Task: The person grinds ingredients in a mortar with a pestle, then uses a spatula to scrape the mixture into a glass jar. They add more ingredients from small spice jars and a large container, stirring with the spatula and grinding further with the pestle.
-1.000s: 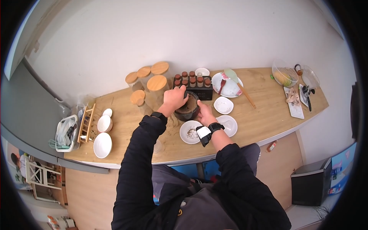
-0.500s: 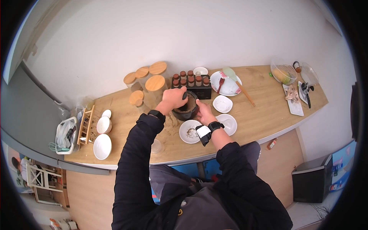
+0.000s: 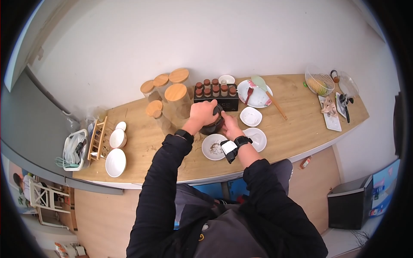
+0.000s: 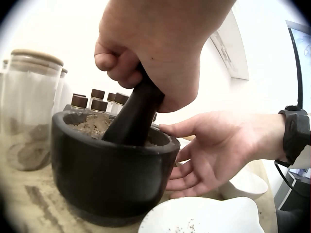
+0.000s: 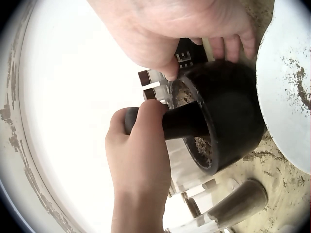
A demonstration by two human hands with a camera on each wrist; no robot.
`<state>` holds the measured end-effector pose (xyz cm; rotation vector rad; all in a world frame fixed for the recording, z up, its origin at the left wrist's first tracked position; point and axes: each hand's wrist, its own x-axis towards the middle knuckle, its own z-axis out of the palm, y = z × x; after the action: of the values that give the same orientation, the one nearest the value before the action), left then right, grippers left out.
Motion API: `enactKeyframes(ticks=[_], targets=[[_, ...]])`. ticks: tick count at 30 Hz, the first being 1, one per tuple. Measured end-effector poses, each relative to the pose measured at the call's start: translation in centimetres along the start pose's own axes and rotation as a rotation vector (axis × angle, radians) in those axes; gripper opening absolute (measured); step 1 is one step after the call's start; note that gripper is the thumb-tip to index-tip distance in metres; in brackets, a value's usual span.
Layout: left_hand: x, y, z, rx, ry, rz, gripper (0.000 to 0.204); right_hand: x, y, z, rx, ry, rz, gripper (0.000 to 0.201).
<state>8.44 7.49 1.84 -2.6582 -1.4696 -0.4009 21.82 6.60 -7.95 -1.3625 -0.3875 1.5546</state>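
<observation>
My left hand (image 3: 203,115) grips the dark pestle (image 4: 132,114) with curled fingers. The pestle leans inside the black mortar (image 4: 112,170), its lower end in brown ground material (image 4: 92,126). My right hand (image 4: 221,148) cups the mortar's side, the thumb at the rim and the fingers against the outer wall. In the right wrist view, the pestle's rounded top pokes out of my left hand (image 5: 141,150), and my right hand (image 5: 184,29) is at the far side of the mortar (image 5: 228,111). A white bowl (image 3: 214,147) with pale and brown bits sits just below the mortar.
Lidded glass jars (image 3: 176,93) stand left of a black rack (image 3: 228,103) of small bottles. White dishes (image 3: 251,117), a floral plate (image 3: 261,101) and a spatula (image 3: 277,105) lie to the right. Bowls (image 3: 115,163) and a wooden rack (image 3: 98,137) are at the left.
My left hand has shifted right and slightly down over the mortar with the pestle, covering most of the opening in the head view. The right hand keeps its place on the mortar.
</observation>
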Motion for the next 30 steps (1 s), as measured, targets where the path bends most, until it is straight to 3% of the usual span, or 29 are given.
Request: enactKeyframes(ticks=[4, 7, 10, 13, 16, 25, 30], targets=[[0.3, -1.8, -0.4, 0.012, -0.036, -0.078, 0.030, 0.1, 0.2, -0.2, -0.019, -0.013, 0.015, 0.066], [0.3, -1.8, 0.4, 0.009, 0.039, -0.218, 0.031, -0.1, 0.0, 0.0, -0.040, 0.018, 0.010, 0.070], [0.5, -1.4, 1.3, -0.017, 0.171, -0.228, 0.035, 0.2, 0.3, -0.2, -0.049, 0.005, 0.000, 0.076], [0.8, -1.0, 1.5, -0.105, 0.182, -0.370, 0.035, 0.5, 0.4, -0.3, -0.059, -0.011, 0.000, 0.082], [0.3, -1.5, 0.5, -0.177, 0.005, -0.412, 0.037, 0.2, 0.3, -0.2, -0.057, 0.002, -0.002, 0.085], [-0.1, -4.1, -0.4, -0.063, -0.047, -0.265, 0.035, 0.1, 0.2, -0.3, -0.042, 0.009, -0.002, 0.084], [1.2, -1.6, 1.3, 0.076, 0.191, -0.040, 0.030, -0.2, 0.1, -0.3, -0.061, -0.005, 0.003, 0.085]])
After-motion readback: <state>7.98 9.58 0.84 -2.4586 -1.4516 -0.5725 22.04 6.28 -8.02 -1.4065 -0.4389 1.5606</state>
